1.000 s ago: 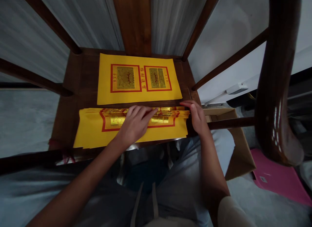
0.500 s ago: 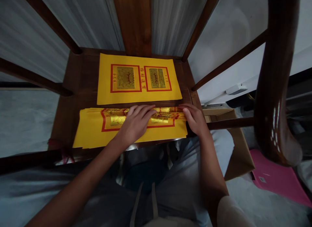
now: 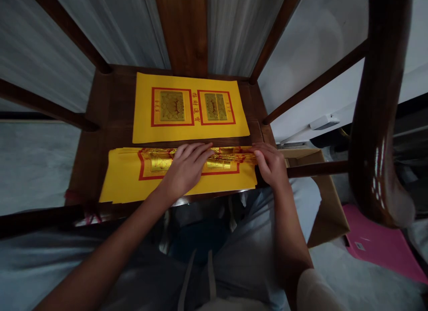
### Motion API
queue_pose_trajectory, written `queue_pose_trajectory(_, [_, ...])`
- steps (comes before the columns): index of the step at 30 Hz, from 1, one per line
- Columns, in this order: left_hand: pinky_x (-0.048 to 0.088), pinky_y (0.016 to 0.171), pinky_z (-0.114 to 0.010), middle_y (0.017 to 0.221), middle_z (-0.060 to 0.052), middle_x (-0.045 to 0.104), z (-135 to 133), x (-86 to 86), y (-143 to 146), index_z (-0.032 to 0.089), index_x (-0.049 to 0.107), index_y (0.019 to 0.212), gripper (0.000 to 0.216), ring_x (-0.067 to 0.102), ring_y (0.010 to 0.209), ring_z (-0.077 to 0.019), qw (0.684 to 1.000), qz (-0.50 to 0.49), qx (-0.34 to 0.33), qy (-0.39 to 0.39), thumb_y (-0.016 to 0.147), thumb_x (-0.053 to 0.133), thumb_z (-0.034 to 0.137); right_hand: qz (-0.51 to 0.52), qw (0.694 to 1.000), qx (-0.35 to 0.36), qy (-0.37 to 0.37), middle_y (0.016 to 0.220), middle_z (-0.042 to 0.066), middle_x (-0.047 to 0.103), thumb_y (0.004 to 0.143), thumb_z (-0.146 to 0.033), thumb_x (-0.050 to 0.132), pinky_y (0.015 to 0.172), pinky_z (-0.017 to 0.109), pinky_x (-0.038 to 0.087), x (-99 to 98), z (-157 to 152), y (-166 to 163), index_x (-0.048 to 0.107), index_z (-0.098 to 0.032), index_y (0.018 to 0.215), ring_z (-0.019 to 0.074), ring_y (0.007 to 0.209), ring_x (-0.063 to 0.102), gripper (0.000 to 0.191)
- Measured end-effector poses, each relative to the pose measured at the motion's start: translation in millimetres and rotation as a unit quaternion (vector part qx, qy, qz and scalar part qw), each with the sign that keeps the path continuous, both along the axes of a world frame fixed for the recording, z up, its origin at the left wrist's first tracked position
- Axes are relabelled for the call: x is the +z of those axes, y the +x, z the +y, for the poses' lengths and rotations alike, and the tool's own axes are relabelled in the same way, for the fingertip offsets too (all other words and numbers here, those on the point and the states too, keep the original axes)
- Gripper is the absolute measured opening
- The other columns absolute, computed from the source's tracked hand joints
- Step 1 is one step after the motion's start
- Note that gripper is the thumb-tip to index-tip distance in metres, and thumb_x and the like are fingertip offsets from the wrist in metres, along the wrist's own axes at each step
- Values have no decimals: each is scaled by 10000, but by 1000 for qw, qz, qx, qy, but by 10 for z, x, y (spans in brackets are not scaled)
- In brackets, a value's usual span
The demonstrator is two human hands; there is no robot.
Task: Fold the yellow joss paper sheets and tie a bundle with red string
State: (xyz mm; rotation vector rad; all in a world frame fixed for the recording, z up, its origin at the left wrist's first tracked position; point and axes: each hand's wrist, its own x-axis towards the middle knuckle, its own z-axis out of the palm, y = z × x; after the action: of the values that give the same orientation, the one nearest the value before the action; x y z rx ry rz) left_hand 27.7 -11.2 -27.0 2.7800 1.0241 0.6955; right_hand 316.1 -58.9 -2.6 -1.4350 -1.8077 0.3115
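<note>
**Some bunched, plenty flat**

Head view: far yellow stack (image 3: 191,109) lies flat, unfolded. Just my side of it, near stack (image 3: 129,179) has gold-edged layers (image 3: 234,156) bunched, rest flat; partway, I'd say. My L hand (image 3: 187,168) covers them, can't tell if pinching; R hand (image 3: 270,164) clamps their R end.

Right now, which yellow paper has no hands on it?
The rectangular yellow paper lying flat at the back; the nearer yellow paper pile with bunched edges lies under the left hand and right hand.
</note>
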Motion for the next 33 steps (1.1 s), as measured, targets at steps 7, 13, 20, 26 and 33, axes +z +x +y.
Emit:
queue_pose_trajectory(7, [470, 1040, -484, 1301, -134, 736, 9, -17, 5, 169, 673, 1327, 387, 659, 1204, -302, 1000, -23, 1, 14, 1007, 489, 53, 169, 984, -52, -39, 819, 26, 810, 1081, -573, 462, 740, 361, 591, -16, -40, -28, 830, -265, 891, 227, 789, 775, 516])
queue_pose_trajectory(13, [502, 974, -466, 1226, -165, 695, 20, -60, -8, 163, 675, 1329, 391, 660, 1124, -302, 998, -11, 10, 56, 1000, 492, 58, 151, 986, -37, -64, 1018, 64, 803, 1094, -604, 384, 879, 390, 582, -21, 31, -26, 827, -244, 1021, 233, 963, 753, 576])
queue_pose_trajectory(20, [483, 999, -482, 1232, -134, 732, 8, -42, -9, 193, 652, 1399, 474, 650, 1128, -302, 1000, -11, -4, 21, 983, 493, 31, 32, 993, 14, -114, 1318, 118, 748, 1083, -619, 396, 1149, 497, 494, -72, 79, 7, 758, -232, 1251, 288, 1293, 658, 557])
queue_pose_trajectory(26, [479, 971, -466, 1193, -140, 734, 4, -19, -13, 148, 651, 1388, 456, 644, 1085, -298, 999, -1, -7, 44, 981, 488, 25, 8, 995, 7, -99, 1235, 116, 774, 1089, -583, 412, 1108, 501, 522, -60, 73, -5, 775, -236, 1168, 291, 1230, 686, 508])
queue_pose_trajectory(33, [487, 963, -466, 1159, -147, 714, 17, -66, -11, 157, 537, 1530, 538, 643, 1091, -302, 999, -7, -2, 39, 1004, 466, 65, 46, 997, 1, -58, 1141, 94, 786, 1082, -566, 449, 1061, 474, 537, -41, 58, -4, 766, -254, 1008, 282, 1191, 698, 451])
